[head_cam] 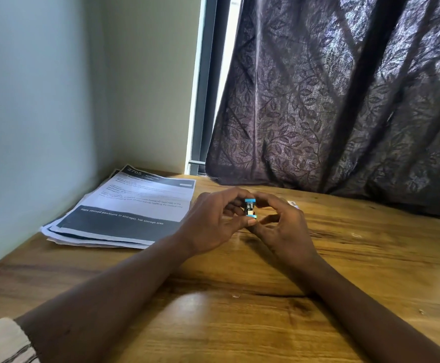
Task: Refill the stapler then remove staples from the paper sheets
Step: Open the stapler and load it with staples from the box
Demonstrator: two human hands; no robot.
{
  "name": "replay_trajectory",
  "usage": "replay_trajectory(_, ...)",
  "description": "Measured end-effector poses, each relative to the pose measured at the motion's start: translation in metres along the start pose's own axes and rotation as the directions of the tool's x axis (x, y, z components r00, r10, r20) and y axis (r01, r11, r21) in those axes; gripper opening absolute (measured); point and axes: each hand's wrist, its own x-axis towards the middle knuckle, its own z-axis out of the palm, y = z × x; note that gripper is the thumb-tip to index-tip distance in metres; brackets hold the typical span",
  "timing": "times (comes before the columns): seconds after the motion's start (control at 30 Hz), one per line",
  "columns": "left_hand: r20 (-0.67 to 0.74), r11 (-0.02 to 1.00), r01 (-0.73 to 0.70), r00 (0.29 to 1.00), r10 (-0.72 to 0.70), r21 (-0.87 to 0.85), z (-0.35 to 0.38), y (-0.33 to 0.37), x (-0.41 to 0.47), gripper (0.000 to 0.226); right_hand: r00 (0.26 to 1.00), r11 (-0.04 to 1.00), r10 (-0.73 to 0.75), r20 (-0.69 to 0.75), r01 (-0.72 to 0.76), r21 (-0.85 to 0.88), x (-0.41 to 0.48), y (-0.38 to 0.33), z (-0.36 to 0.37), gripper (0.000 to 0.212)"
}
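We've got the stapler (250, 209) pinched end-on between left hand (213, 221) and right hand (284, 226), over the table (239, 323), probably so we can pry it open for loading. Papers (124, 213) sit stacked to the left, out of the way.

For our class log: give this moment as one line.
step: refill | left hand: holds stapler | right hand: holds stapler | papers: stacked on table

Two hands are counted, a left hand (213, 221) and a right hand (284, 226); one stapler (250, 208) is recorded; one pile of paper sheets (124, 213) is noted, with at least three edges discerned; one curtain (344, 100); one table (239, 310).
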Motion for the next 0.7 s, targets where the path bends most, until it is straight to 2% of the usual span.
replay_trajectory(0.23, -0.006, 0.994, -0.05, 0.999, 0.051, 0.099, 0.003, -0.003, 0.002, 0.046, 0.998, 0.998, 0.053, 0.015, -0.054, 0.042, 0.0, -0.008, -0.002, 0.051)
replay_trajectory(0.43, -0.007, 0.991, -0.057, 0.998, 0.058, 0.124, 0.001, -0.007, 0.003, 0.039, 0.996, 0.996, 0.083, 0.021, -0.083, 0.011, -0.001, -0.011, -0.002, 0.046)
replay_trajectory(0.57, -0.042, 0.987, -0.057, 0.997, 0.064, 0.148, -0.005, -0.005, 0.004, 0.039, 0.99, 0.993, 0.107, 0.096, -0.111, 0.032, 0.0, -0.008, -0.002, 0.059)
replay_trajectory(0.7, -0.136, 0.975, -0.03, 0.989, 0.061, 0.219, -0.017, -0.001, 0.006, 0.027, 0.97, 0.986, 0.128, 0.206, -0.146, 0.079, -0.002, -0.006, 0.001, 0.069)
